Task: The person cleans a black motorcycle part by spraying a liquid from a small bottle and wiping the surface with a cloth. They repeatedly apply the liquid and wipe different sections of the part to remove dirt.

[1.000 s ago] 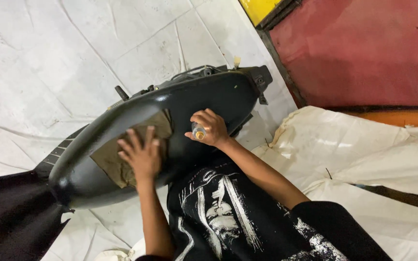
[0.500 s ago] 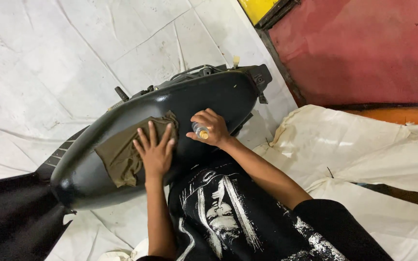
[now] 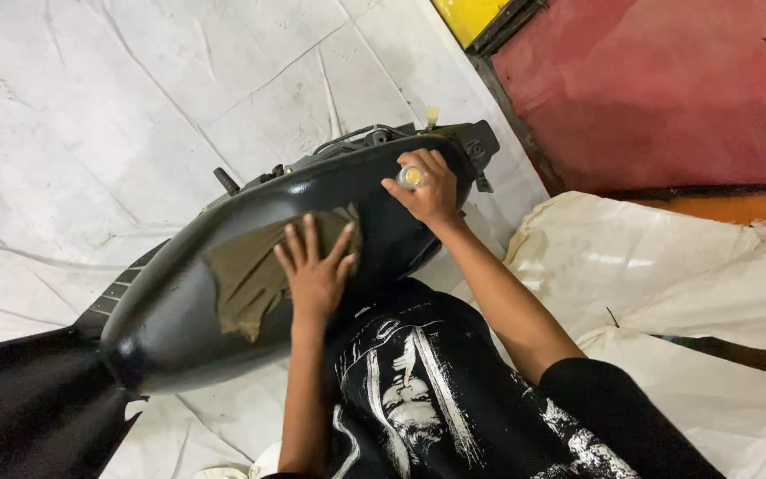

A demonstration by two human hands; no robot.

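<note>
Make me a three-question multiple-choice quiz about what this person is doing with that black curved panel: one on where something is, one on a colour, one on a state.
1. Where does the left hand rest?
A. On the cloth lying on the black panel
B. On the red surface
C. On the white sheet

2. What colour is the cloth?
A. Bright yellow
B. Olive brown
C. White

3. How is the right hand set?
A. Open and flat on the floor
B. Hanging free in the air
C. Closed around a small round-topped object

Answers:
1 A, its spread fingers press on the cloth on the panel.
2 B, it shows as dull olive brown against the glossy black.
3 C, its fingers curl round a small object with a yellowish top, against the panel's upper end.
</note>
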